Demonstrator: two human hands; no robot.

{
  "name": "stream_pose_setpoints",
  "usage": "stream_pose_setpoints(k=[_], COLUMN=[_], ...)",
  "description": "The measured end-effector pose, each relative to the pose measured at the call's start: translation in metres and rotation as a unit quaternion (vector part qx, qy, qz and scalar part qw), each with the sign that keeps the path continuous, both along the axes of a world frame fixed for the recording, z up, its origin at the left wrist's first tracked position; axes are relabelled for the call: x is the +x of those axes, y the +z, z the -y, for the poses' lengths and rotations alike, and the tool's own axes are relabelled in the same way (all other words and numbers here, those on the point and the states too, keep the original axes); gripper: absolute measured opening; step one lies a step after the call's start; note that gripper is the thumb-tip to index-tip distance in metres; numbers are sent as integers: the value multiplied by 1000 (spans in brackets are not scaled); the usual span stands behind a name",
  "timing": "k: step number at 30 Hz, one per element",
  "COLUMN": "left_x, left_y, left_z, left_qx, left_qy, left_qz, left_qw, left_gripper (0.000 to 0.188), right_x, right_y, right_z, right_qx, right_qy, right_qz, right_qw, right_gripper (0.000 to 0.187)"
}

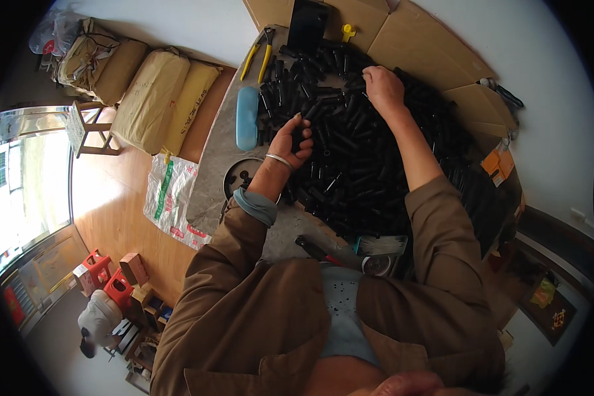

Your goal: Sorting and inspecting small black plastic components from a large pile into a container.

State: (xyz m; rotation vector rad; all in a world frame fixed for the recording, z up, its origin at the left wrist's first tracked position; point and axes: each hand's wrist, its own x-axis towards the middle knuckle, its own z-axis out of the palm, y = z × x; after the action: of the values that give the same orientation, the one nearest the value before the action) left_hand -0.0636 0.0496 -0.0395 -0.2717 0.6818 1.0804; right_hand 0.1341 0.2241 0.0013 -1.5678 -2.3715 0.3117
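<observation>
On grey tabletop [208,181], black tubes [350,148] heaped; sacks [155,99] near wall [185,23]

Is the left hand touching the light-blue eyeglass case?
Apart: the head view shows black tubular parts in the gap between left hand and light-blue eyeglass case.

I seem to be gripping a slim black tube [313,109], which is tilting toward the far right. Many more tubes [350,142] are lying loosely piled to its right, near and far, pointing every way, some catching light.
</observation>
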Motion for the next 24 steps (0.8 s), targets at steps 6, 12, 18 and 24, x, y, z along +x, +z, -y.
stream_pose_setpoints(k=[6,12,18,24], left_x=[-2,-2,-2,0], left_y=[-1,4,2,3], left_z=[4,4,3,2], left_qx=[2,-2,-8,-7], left_qy=[1,-4,-9,-16], left_qz=[5,8,1,-12], left_qw=[1000,1000,1000,1000], left_gripper=[26,25,27,26], right_x=[-13,-3,-10,-30], right_y=[-12,-19,-10,-12], right_z=[-10,-11,-9,-19], right_qx=[-106,-86,-136,-196], right_qy=[-55,-162,-148,-162], right_qz=[148,59,65,92], right_qw=[982,981,977,963], right_gripper=[25,28,34,43])
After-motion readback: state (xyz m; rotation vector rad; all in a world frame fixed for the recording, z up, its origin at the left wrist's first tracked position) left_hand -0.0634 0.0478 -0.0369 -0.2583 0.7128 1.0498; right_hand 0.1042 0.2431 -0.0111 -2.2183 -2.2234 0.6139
